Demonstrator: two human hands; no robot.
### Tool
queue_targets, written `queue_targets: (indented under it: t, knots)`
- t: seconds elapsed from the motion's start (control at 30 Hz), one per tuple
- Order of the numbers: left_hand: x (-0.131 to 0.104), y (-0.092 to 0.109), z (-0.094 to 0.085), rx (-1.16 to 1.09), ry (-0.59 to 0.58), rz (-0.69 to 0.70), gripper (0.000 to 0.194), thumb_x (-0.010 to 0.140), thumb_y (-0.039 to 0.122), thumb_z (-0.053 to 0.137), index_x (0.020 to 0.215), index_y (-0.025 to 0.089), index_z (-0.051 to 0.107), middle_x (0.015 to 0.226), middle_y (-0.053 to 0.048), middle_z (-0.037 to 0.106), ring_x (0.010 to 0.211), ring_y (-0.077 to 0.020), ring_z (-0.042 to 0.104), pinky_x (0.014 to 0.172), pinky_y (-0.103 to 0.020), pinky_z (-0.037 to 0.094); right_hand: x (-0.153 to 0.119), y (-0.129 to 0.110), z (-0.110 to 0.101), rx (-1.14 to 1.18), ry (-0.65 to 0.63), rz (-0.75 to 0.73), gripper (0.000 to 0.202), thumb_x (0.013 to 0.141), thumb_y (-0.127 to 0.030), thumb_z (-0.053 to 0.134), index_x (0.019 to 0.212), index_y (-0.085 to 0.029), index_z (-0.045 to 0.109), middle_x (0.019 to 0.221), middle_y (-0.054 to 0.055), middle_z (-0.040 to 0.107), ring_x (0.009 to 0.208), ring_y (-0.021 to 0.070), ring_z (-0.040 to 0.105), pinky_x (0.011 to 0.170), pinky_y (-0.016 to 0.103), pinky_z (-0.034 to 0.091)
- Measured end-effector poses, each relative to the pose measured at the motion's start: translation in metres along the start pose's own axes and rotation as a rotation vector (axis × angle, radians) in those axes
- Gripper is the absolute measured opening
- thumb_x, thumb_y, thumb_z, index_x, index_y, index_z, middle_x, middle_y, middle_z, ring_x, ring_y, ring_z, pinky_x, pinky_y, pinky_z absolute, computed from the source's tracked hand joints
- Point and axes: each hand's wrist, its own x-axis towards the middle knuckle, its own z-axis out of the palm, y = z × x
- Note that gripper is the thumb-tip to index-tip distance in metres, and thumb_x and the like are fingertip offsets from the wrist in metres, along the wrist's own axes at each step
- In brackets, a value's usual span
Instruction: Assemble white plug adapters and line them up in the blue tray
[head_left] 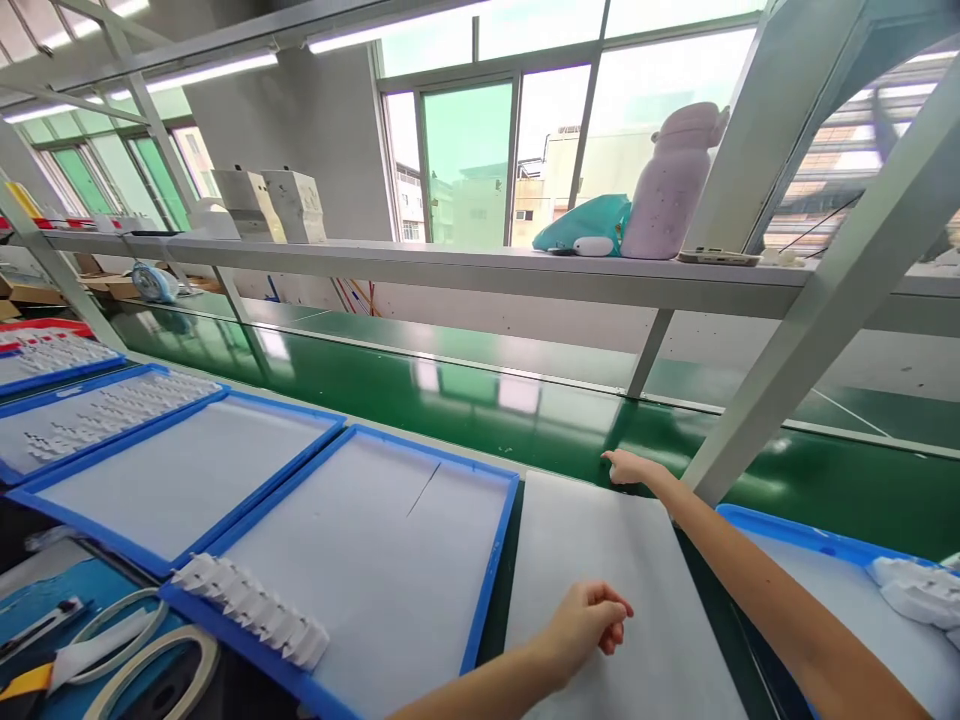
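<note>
While our left hand (589, 618) rests on the near part of the white foam sheet (600, 580) with its fingers (616, 615) curled loosely together and nothing visibly inside them, our right hand (628, 467) reaches across to the sheet's far right corner. There its fingers press down at the edge, close together; we cannot tell whether they pinch the corner or only touch it. The sheet lies flat on the counter, its far edge against the green conveyor belt (465, 390), between two blue trays. The blue tray on the left (491, 575) sits just beside it and is lined with white foam, with a row of small white parts (251, 610) along its near rim. The blue tray on the right (795, 535) holds some white pieces (919, 590) at its far side. Further left lie more blue-rimmed trays (112, 415), some filled with small white parts. Rolls of tape (146, 650) sit at the near left corner. On the shelf (480, 268) above the belt stand a pink bottle (671, 185) and a teal bag (589, 222).
</note>
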Motion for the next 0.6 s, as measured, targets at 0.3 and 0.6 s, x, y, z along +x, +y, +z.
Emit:
queue_targets:
  t: [0.3,0.6]
  knots:
    - [0.005,-0.004,-0.002,0.019,0.009,0.008,0.016,0.067,0.015,0.052,0.081,0.011,0.055,0.056,0.004,0.048,0.047,-0.0062,0.042,0.051,-0.022,0.032,-0.014,-0.02,-0.008,0.157,0.009,-0.098,0.018,0.089,-0.029,0.056,0.091,-0.012,0.061,0.09,0.004,0.062,0.084,0.017,0.059,0.077,0.034,0.048]
    - [0.0,-0.019,0.002,0.171,-0.1,0.235,0.061,0.062,0.021,0.073,0.115,0.016,0.044,0.083,0.003,0.053,0.061,-0.0083,0.05,0.057,-0.022,0.039,-0.178,-0.069,-0.001,0.445,-0.034,-0.403,0.018,0.075,-0.012,0.06,0.09,-0.019,0.064,0.099,0.006,0.063,0.097,0.0207,0.055,0.084,0.031,0.045]
